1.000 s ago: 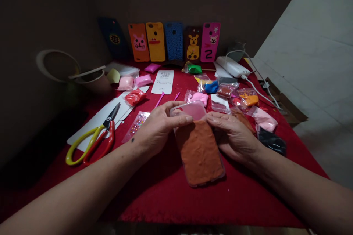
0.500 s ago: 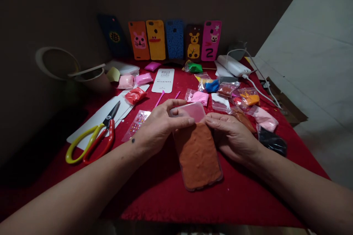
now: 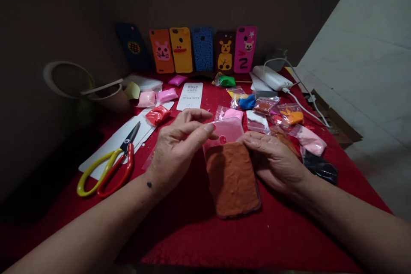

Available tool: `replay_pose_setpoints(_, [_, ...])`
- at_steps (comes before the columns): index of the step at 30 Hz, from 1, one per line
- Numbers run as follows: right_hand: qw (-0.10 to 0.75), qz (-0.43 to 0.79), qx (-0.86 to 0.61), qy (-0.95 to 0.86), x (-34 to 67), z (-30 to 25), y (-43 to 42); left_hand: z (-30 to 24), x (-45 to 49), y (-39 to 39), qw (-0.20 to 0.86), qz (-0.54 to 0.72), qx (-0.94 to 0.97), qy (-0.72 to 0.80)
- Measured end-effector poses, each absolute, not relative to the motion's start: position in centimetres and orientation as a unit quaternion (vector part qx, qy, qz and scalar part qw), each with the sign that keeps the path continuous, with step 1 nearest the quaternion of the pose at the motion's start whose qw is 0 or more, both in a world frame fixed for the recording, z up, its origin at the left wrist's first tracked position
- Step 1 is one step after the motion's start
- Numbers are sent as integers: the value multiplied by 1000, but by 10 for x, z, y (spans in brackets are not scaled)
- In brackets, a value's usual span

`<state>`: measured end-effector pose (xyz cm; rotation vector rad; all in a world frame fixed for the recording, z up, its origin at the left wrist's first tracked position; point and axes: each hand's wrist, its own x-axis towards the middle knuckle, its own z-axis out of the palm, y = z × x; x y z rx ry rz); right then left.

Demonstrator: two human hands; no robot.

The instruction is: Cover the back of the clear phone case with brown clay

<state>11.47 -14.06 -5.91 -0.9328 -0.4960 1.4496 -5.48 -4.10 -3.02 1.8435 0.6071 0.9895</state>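
A clear phone case [image 3: 226, 127] is held tilted above the red cloth, its lower part covered by an uneven layer of brown clay [image 3: 233, 182]. The top strip of the case is bare, with a small round hole showing. My right hand [image 3: 272, 158] grips the case's right edge, thumb near the upper border of the clay and the other fingers partly hidden behind. My left hand [image 3: 180, 145] is at the upper left edge, fingers stretched and thumb apart; whether its thumb tip touches the case I cannot tell.
Yellow-and-red-handled scissors [image 3: 112, 162] lie on white card at left. Several clay packets [image 3: 247, 100] spread behind and right of the case. Decorated phone cases [image 3: 202, 49] lean on the back wall. A white power bank [image 3: 272, 77] with cables sits back right; a cup [image 3: 109, 96] stands left.
My left thumb has come off the clay's upper border, and the left hand has shifted left toward the case's edge. The right hand keeps its grip; the hole in the case now shows.
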Motion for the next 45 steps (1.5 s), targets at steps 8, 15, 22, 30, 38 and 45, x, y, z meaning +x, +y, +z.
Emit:
replay_pose_setpoints(8, [636, 627, -396, -211, 112, -57, -139, -32, -50, -49, 198, 372, 887, 190])
replay_pose_setpoints(15, [639, 626, -393, -213, 110, -58, -140, -34, -49, -51, 169, 346, 902, 198])
replay_pose_setpoints(22, [630, 626, -405, -218, 109, -58, -140, -37, -48, -50, 163, 325, 911, 195])
replay_pose_setpoints(30, [625, 629, -417, -197, 111, -57, -140, -29, -54, -50, 228, 367, 881, 193])
replay_pose_setpoints(38, [620, 639, -410, -198, 112, -57, -140, -29, -48, -38, 565, 305, 702, 308])
replay_pose_setpoints(45, [585, 644, -440, -224, 109, -55, -143, -31, -47, -35, 709, 182, 611, 302])
